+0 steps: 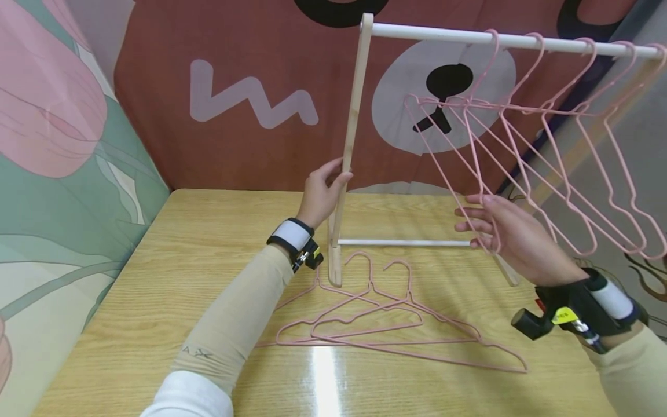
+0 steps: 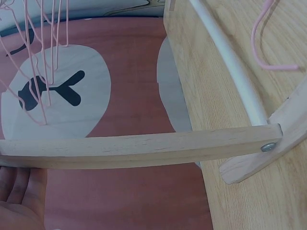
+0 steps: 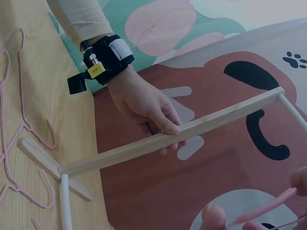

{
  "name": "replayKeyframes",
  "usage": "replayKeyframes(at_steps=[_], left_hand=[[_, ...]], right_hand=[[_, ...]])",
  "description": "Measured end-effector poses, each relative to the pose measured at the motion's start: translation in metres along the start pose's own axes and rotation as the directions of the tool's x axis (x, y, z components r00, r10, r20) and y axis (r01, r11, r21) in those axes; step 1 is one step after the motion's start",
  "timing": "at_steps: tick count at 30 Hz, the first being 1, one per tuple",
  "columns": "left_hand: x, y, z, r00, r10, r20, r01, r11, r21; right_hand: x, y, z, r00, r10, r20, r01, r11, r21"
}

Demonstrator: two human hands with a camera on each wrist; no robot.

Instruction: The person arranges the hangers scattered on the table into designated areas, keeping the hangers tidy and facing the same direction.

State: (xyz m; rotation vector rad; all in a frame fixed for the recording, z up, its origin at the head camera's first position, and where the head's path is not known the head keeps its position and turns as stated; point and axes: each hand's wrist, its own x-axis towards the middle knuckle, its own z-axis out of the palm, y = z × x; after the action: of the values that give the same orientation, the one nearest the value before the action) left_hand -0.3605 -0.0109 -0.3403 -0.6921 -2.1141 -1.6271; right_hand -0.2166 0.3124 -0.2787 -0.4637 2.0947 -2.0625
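My left hand (image 1: 320, 194) grips the pale wooden upright (image 1: 356, 104) of a clothes rack, thumb on the near side. In the right wrist view its fingers wrap the same upright (image 3: 134, 146). My right hand (image 1: 513, 226) pinches the lower end of the nearest pink hanger (image 1: 495, 37), which hangs by its hook from the white top rail (image 1: 432, 32). Up close, the right wrist view shows a piece of that pink hanger (image 3: 266, 206) between thumb and fingers. Several more pink hangers hang behind it, farther right on the rail.
Three loose pink hangers (image 1: 410, 275) lie overlapping on the wooden table (image 1: 219, 231), in front of the rack's foot (image 1: 335, 269). A white lower bar (image 1: 411, 242) runs between the feet. Close behind the table stands a brown printed backdrop (image 1: 234, 156), with a floral one on the left.
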Motion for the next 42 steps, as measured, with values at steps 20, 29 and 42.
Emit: replayKeyframes(at_steps=[20,29,42], left_hand=[[0.000,0.000,0.000,1.000,0.000,0.006,0.000,1.000,0.003],[0.000,0.000,0.000,1.000,0.001,0.010,-0.001,1.000,-0.002],[0.000,0.000,0.000,1.000,0.009,0.004,-0.009,1.000,-0.004]], right_hand=[[-0.010,0.026,-0.011,0.994,-0.053,0.095,0.042,0.992,0.119],[-0.022,0.052,-0.018,0.992,-0.030,0.127,0.011,0.989,0.149],[-0.045,0.092,-0.011,0.983,0.180,-0.038,-0.161,0.747,-0.645]])
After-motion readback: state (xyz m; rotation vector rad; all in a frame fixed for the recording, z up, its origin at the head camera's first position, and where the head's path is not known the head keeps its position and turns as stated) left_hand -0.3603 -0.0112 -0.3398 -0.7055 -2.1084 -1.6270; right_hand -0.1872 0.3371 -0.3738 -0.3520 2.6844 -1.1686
